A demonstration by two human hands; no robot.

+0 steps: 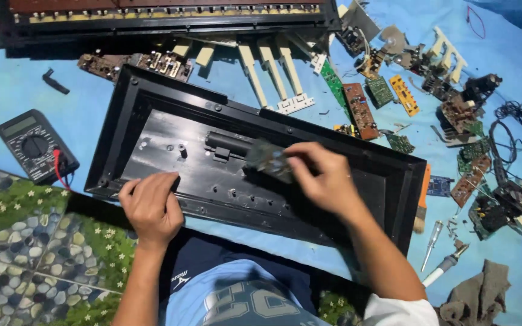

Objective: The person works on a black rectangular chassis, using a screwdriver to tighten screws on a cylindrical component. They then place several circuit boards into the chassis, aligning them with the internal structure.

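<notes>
Blue cloth point(7, 78) covers the floor, with a pebble-and-flower patterned mat point(31, 253) at the near left. A long black plastic casing point(170, 130), shell side up, lies slantwise across the middle.

Left hand point(151, 205): palm down, fingers curled over the near rim of the casing, pressing on it; nothing gripped inside the hand.

Right hand point(324, 175): fingers pinched around a blurred greyish wad, seemingly a rag point(268, 160), held against the casing's inner floor just right of a raised black bar point(228, 143). What the wad really is cannot be told for certain.

Far edge: an opened keyboard body point(164, 15) with a row of contacts, several loose cream keys point(273, 72) fanned out below it.

Left: a black multimeter point(34, 145) with a red lead, well apart from the casing.

Right: scattered circuit boards point(357, 108), green, brown and orange, plus tangled black wires point(515, 111). Near right: an orange-handled brush point(422, 199) just beside the casing, a screwdriver point(432, 241), a soldering iron point(445, 265), a grey cloth point(478, 296).
</notes>
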